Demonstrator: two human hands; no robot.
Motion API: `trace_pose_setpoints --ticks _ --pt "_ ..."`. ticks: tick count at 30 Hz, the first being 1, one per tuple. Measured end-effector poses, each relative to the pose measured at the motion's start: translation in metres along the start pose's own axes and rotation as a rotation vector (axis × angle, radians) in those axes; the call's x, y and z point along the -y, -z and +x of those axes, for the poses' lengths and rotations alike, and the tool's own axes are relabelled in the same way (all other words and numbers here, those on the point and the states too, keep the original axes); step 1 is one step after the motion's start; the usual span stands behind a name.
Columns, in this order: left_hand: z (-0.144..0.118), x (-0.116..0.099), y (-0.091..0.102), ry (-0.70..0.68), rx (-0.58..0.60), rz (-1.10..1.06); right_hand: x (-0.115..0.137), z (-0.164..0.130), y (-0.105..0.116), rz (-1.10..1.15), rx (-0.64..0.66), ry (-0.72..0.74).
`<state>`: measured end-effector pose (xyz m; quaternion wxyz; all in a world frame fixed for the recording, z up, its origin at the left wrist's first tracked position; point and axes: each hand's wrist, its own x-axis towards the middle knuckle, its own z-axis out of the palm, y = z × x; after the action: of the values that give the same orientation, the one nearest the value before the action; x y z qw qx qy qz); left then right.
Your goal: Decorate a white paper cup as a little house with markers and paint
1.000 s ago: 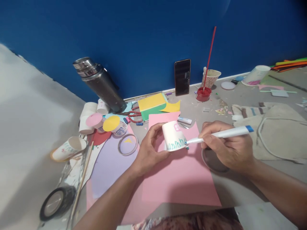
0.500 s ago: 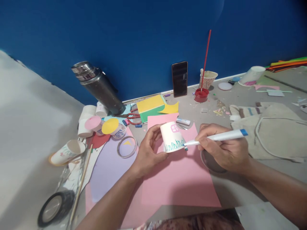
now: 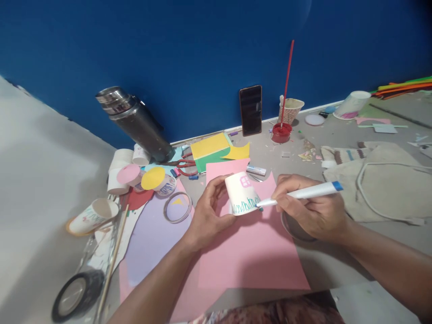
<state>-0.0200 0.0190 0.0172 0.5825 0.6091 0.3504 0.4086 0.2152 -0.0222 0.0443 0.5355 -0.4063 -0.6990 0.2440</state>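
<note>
Blue wall [image 3: 189, 54] borders the back edge of the grey worktop [image 3: 326, 263]. Pink sheet [image 3: 256, 265] lies at the worktop's front edge, cloth bag [image 3: 391, 180] to its right. Dark flask [image 3: 141, 126] leans near the back left corner. Right hand [image 3: 312, 209]: closed in a pen grip. Left hand [image 3: 209, 213]: half curled, gripping the side of a white cup [image 3: 238, 191], tilted over the pink sheet. White marker [image 3: 317, 191], in the right hand: blue tip at the cup's lower edge, contact unconfirmed.
</note>
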Motion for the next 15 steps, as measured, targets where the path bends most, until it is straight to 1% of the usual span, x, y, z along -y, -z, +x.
trace_pose_setpoints --ticks 3,7,11,13,15 --pt "0.0003 0.0021 0.0001 -0.007 -0.002 -0.008 0.0005 0.0012 0.0005 -0.031 0.025 0.003" --pt "0.0002 0.0055 0.0002 -0.003 0.003 -0.029 0.0012 0.0004 0.0007 -0.045 0.017 -0.019" --pt "0.0001 0.0068 0.0012 -0.005 0.004 -0.005 0.0001 -0.0009 0.001 0.033 -0.094 -0.084" --pt "0.0001 0.0074 0.0022 -0.004 0.002 0.005 -0.0003 -0.0002 0.0017 0.047 -0.149 -0.087" --pt "0.0002 0.0079 0.0029 0.011 -0.005 -0.007 0.0002 0.0011 0.0027 0.037 -0.162 -0.079"
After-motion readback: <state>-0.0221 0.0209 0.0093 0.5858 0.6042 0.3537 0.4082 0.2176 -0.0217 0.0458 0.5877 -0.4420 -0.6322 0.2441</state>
